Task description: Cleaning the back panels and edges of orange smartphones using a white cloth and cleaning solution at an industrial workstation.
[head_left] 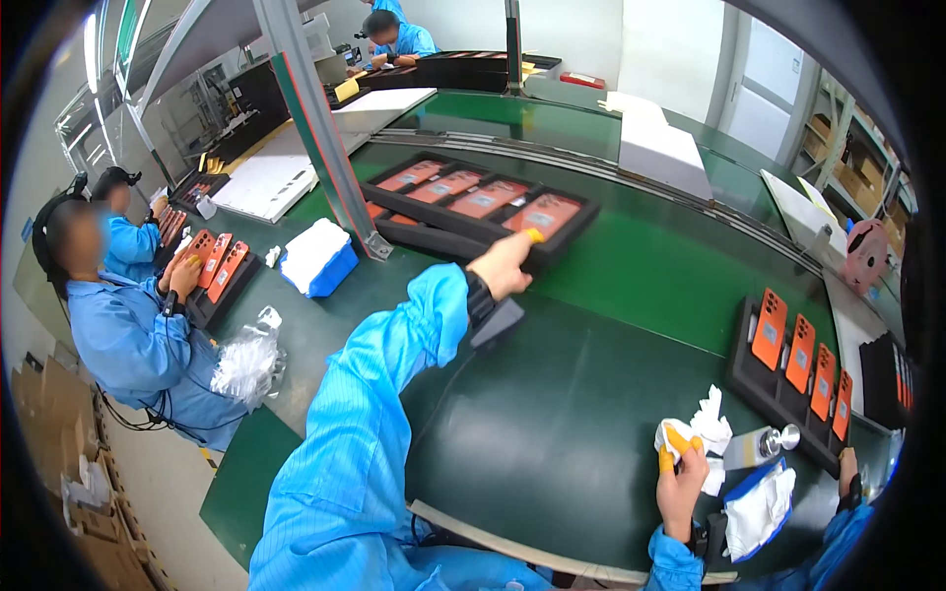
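My left hand (505,266) reaches far forward and grips the near rim of a black foam tray (579,229). A yellow finger cot covers one fingertip at that rim; the other fingers are partly hidden. Orange phone-shaped pieces (486,198) lie in the tray's slots, and a similar tray shows beneath it. Close to my body, my right hand (680,492), with yellow finger cots, is closed on a crumpled white wipe (670,433). Beside it stand a clear bottle with a metal top (754,447) and a blue box of white wipes (759,507).
At right, another person's hand (847,471) touches a black tray with upright orange phones (800,353). A metal post (320,128) rises beyond my left arm. A blue box of wipes (320,261) and plastic bags (248,362) lie left, near two seated co-workers (128,325).
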{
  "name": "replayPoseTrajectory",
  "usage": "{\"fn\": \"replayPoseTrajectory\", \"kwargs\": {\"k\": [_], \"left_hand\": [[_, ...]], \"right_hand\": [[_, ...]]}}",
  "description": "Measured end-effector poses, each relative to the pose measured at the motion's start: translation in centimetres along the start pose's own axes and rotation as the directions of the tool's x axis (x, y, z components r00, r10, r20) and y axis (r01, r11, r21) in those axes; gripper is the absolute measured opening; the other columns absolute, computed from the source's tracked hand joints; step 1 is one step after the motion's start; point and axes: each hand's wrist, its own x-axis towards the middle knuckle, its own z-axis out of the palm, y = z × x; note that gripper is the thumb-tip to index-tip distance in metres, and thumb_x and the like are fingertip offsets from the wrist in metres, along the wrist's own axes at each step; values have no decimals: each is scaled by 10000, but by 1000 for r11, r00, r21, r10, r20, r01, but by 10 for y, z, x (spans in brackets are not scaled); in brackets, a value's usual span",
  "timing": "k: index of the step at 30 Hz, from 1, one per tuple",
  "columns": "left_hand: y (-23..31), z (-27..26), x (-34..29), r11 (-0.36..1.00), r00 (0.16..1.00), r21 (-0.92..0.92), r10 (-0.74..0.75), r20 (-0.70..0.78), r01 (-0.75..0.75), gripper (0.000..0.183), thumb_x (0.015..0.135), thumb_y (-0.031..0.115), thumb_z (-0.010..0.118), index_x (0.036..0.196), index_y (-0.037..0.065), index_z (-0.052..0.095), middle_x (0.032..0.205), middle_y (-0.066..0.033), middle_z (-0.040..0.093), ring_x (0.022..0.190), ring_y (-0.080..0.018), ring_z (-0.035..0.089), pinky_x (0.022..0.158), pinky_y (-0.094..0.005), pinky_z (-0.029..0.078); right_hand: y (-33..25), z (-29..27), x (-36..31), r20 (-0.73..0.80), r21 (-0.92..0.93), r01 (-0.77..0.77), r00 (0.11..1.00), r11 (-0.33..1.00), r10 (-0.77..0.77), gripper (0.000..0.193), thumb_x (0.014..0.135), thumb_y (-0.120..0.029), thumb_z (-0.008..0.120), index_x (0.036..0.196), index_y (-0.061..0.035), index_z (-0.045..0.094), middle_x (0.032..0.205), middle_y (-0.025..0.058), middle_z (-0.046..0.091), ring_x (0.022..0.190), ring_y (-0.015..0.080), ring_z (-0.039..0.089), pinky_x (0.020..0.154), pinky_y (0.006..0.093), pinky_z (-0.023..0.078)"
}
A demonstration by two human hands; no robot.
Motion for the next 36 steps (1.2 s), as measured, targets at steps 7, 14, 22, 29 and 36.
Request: {"fn": "replayPoseTrajectory", "kwargs": {"k": [7, 14, 22, 29, 36], "left_hand": [[71, 50, -102, -25, 690, -849, -571, 445, 528, 211, 831, 96, 626, 1029, 30, 596, 1050, -72, 608, 930, -193, 573, 760, -336, 452], [117, 78, -210, 15, 642, -838, -650, 406, 545, 335, 830, 165, 659, 1121, 53, 534, 1045, -48, 608, 964, -162, 559, 763, -310, 410], [177, 56, -327, 279, 499, -525, 164, 851, 804, 586, 880, 137, 611, 1375, 58, 308, 1170, -106, 524, 1025, -191, 567, 801, -309, 473], [-6, -51, -191, 961, 827, -258, -221, -517, 95, 334, 851, 148, 637, 1158, 30, 574, 1049, -114, 611, 877, -196, 596, 773, -298, 481], [-67, -59, -149, 756, 704, 61, -573, -419, 651, 607, 779, 575, 540, 1285, 240, 523, 1248, -112, 565, 1185, -341, 484, 1005, -522, 276]], "right_hand": [[41, 6, 10, -262, -102, 122, 954, 987, -144, 265, 781, 23, 518, 1022, 2, 626, 912, 165, 566, 818, 310, 567, 704, 354, 447], [25, 20, 3, -264, 82, -3, 964, 997, 25, 280, 743, 55, 494, 995, 40, 614, 875, 173, 581, 745, 274, 640, 598, 353, 508], [31, -9, -28, -294, 75, -212, 929, 974, 225, 242, 782, -27, 523, 995, 39, 618, 918, 210, 633, 843, 310, 612, 760, 349, 452], [45, -6, -25, -284, 334, -272, 884, 902, 372, 257, 805, -39, 504, 1026, 54, 595, 968, 185, 635, 887, 262, 603, 791, 320, 442], [60, -1, -24, -291, 294, -253, 895, 922, 338, 257, 826, -63, 498, 1043, 8, 615, 1021, 175, 618, 956, 265, 588, 831, 314, 430]]}}
